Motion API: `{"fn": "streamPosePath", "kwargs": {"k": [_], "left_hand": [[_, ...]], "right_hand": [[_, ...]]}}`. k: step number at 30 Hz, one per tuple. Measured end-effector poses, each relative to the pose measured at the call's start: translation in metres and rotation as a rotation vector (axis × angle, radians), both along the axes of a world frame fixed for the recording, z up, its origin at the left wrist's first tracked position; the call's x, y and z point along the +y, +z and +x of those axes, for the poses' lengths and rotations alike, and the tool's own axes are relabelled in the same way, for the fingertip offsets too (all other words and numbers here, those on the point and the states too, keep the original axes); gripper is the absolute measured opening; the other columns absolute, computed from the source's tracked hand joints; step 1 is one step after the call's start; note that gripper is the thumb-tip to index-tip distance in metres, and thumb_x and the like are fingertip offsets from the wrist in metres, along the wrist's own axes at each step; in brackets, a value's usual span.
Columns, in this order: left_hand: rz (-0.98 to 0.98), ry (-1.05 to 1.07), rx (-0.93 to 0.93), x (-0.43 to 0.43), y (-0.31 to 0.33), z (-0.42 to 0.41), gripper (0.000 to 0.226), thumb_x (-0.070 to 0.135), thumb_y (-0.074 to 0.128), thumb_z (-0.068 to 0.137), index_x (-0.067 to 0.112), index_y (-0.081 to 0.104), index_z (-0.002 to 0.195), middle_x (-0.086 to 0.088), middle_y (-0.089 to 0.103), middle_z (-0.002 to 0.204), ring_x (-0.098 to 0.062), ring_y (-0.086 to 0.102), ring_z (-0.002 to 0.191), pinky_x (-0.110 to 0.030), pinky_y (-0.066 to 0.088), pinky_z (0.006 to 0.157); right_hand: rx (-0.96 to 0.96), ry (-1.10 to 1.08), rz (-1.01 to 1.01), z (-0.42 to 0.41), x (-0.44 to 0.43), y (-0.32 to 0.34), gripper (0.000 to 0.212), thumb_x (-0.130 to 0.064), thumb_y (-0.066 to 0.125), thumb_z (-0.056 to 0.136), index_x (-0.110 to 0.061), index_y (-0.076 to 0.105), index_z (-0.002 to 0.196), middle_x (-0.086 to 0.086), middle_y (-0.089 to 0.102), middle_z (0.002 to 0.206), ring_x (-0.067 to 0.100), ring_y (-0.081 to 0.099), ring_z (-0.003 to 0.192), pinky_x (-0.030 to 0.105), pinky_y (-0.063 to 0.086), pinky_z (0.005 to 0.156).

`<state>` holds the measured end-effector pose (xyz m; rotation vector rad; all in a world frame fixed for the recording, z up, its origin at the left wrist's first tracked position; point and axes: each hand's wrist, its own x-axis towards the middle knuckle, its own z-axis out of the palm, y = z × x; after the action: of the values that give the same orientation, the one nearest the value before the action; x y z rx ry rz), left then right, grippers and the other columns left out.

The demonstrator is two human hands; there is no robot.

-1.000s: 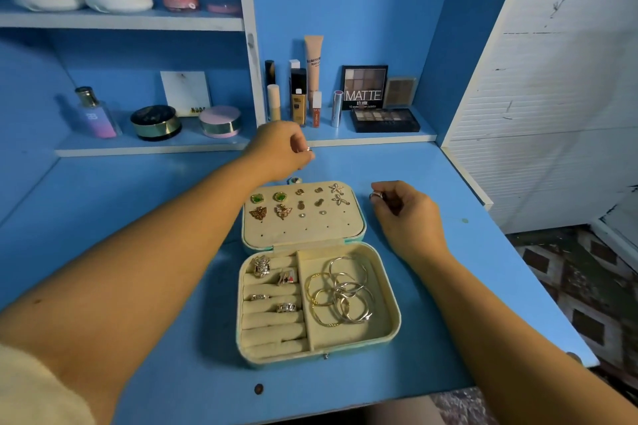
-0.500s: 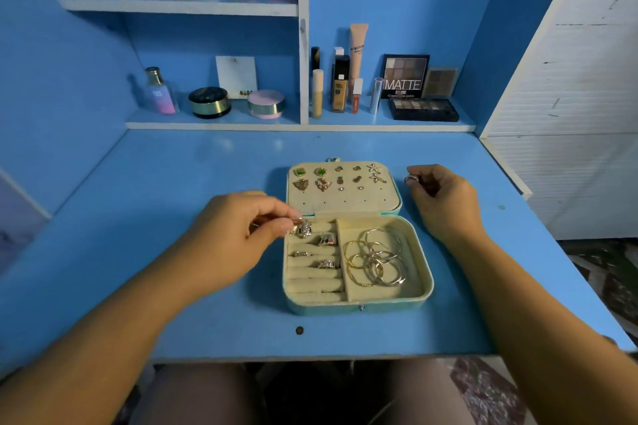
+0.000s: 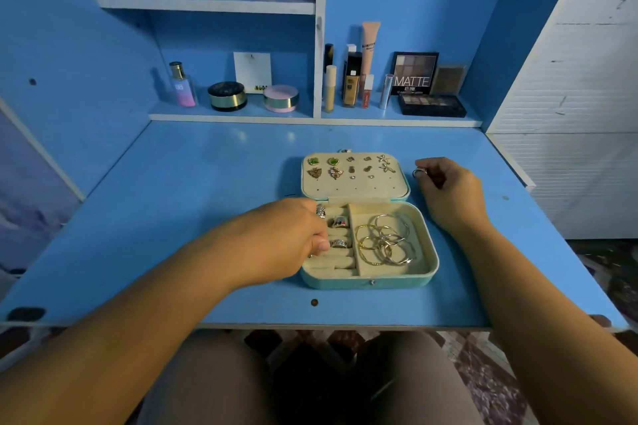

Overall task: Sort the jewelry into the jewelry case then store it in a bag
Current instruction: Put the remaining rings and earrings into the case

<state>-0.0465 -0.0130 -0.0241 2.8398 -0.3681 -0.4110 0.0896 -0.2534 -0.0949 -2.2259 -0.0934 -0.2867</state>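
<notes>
While the round-cornered teal jewelry case [image 3: 366, 281] lies open flat near the desk's [image 3: 207, 183] front edge, I see cream lining | left hand [image 3: 286, 238] curled over padded rolls [image 3: 340, 260], hold unclear | right hand [image 3: 448, 193] pinches thin silver ring [image 3: 419, 173] beside lid [image 3: 355, 185]

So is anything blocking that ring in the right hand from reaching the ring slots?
Partly: the left hand lies over the left end of the ring slots. The ring in the right hand otherwise has a clear path.
</notes>
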Motion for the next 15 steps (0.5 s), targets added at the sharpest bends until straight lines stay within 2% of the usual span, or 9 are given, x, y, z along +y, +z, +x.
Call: {"fn": "streamPosePath", "kwargs": {"k": [4,8,12,15], "left_hand": [[0.056,-0.044,0.030,-0.0008,0.0015,0.0053,0.031,0.035,0.045,0.101,0.023,0.067,0.084,0.010,0.045,0.092,-0.012,0.049,0.095,-0.035,0.046,0.086],[0.077,-0.056,0.072,-0.0022,0.0044,0.0075,0.034,0.038,0.045,0.100,0.023,0.063,0.076,0.009,0.046,0.090,-0.016,0.052,0.095,-0.042,0.048,0.086],[0.075,-0.044,-0.006,-0.0075,0.0038,0.0078,0.028,0.041,0.055,0.096,0.022,0.065,0.078,0.007,0.058,0.087,-0.014,0.058,0.081,-0.036,0.051,0.075],[-0.134,0.080,-0.138,-0.0094,-0.0013,0.0040,0.019,0.042,0.073,0.083,0.027,0.061,0.084,0.011,0.061,0.077,-0.005,0.058,0.070,-0.025,0.049,0.063]], "right_hand": [[0.007,-0.004,0.012,0.0008,-0.0009,0.0001,0.020,-0.024,0.058,0.094,-0.020,0.066,0.112,-0.005,0.065,0.092,0.008,0.058,0.082,0.017,0.042,0.076],[0.009,-0.004,0.013,0.0028,-0.0021,-0.0006,0.019,-0.025,0.058,0.094,-0.020,0.066,0.111,-0.008,0.063,0.088,-0.003,0.055,0.076,0.006,0.037,0.066],[0.021,-0.002,0.021,0.0038,-0.0023,-0.0010,0.019,-0.025,0.058,0.094,-0.020,0.065,0.112,-0.010,0.062,0.086,-0.003,0.055,0.075,0.007,0.037,0.066],[0.019,0.001,0.013,0.0045,-0.0028,-0.0014,0.019,-0.025,0.058,0.094,-0.021,0.065,0.112,-0.011,0.061,0.086,-0.003,0.054,0.076,0.006,0.037,0.065]]}}
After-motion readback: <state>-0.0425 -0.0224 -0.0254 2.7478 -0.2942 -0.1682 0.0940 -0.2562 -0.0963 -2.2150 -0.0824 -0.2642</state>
